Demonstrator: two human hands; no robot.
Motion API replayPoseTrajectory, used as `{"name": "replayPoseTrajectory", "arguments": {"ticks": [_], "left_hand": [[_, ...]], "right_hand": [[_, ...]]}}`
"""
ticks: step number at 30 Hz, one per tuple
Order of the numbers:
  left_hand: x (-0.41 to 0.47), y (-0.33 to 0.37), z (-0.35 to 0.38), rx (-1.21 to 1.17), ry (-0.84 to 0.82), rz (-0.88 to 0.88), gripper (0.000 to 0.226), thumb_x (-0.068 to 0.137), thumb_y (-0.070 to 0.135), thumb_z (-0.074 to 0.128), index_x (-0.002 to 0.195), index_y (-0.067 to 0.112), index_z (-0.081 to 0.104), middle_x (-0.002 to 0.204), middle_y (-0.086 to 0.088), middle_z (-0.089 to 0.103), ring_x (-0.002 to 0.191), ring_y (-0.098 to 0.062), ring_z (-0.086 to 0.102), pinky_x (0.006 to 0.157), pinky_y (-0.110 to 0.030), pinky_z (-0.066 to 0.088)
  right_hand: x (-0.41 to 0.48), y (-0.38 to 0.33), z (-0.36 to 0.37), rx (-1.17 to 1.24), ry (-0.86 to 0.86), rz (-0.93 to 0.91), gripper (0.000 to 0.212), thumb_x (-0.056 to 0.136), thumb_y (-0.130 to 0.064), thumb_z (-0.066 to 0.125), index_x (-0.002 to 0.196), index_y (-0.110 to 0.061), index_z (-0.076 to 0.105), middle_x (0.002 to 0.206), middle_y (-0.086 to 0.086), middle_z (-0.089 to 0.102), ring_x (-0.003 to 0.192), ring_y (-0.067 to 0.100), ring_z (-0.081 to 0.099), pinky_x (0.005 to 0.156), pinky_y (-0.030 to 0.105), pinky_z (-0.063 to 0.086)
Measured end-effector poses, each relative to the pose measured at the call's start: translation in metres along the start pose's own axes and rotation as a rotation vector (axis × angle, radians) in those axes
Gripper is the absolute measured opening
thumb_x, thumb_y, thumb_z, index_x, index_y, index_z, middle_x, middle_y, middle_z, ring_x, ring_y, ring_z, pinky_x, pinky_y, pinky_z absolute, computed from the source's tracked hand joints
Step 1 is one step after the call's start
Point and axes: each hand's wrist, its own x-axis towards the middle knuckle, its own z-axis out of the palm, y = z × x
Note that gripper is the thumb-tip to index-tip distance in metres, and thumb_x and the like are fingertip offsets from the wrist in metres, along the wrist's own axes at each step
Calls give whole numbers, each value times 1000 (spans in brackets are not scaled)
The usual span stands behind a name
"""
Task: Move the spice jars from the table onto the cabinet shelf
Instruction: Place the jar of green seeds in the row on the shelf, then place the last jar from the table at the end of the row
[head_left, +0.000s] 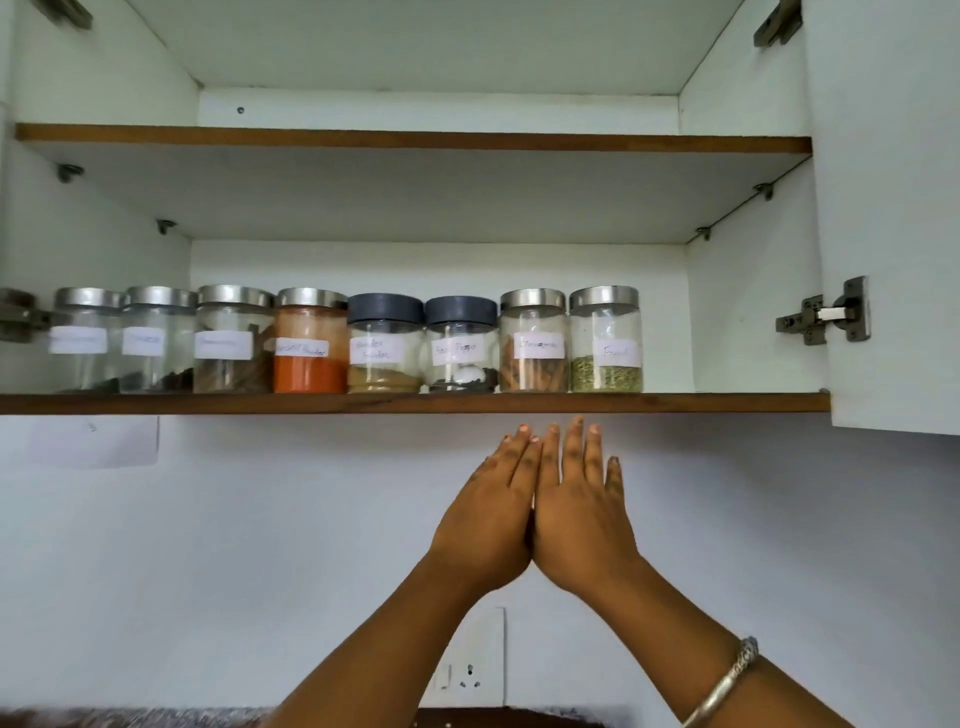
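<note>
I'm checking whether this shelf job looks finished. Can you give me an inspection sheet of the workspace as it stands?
Surface: lower cabinet shelf holds one row along its front edge; upper shelf shows nothing from below.
Job's things: eight spice jars upright, lidded, labelled, side by side.
Clutter: nothing seen.
Grippers: left hand and right hand empty, edges touching, fingers extended below the shelf.
Cables: nothing seen.
Surroundings: open cabinet door at right, wall socket below, bangle on the right wrist.
</note>
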Motion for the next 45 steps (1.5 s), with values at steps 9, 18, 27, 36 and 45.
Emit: {"name": "replayPoseTrajectory", "arguments": {"ticks": [9, 18, 27, 36, 45], "left_hand": [[-168, -121, -12, -9, -217, -241, 84, 91, 34, 48, 148, 14, -9, 148, 7, -21, 137, -4, -20, 108, -13, -18], [-396, -224, -40, 48, -561, -540, 85, 85, 28, 54, 150, 5, 3, 158, -11, 7, 147, -22, 0, 119, -29, -5], [-540, -284, -49, 18, -775, -823, 83, 87, 23, 56, 150, 9, 5, 158, -10, 8, 146, -26, 2, 118, -38, 1], [-606, -348, -36, 26, -829, -1159, 90, 86, 29, 58, 150, 15, -3, 156, -20, -6, 145, -37, -6, 119, -47, 12], [-622, -366, -13, -63, -611, -1333, 45, 91, 16, 53, 129, 9, 32, 152, -29, 7, 138, -45, 21, 106, -48, 34]], "right_hand": [[-53, -165, 72, 108, -389, -216, 79, 94, -23, 41, 149, -14, -15, 157, 10, -21, 142, 33, -25, 118, 53, -4], [-159, -360, 181, 228, -830, -415, 76, 94, -27, 41, 151, -11, -8, 160, 8, -8, 146, 33, -14, 117, 56, 9], [-240, -482, 293, 298, -1044, -603, 79, 94, -37, 38, 151, -9, -10, 160, 10, -2, 146, 36, -8, 118, 55, 8], [-264, -553, 357, 441, -1139, -519, 79, 97, -37, 39, 149, -17, -16, 158, 20, 3, 146, 38, -4, 119, 49, 6], [-267, -565, 385, 564, -993, -485, 58, 96, -16, 43, 149, -13, 20, 148, 22, 33, 137, 37, 30, 109, 41, 30]]}}
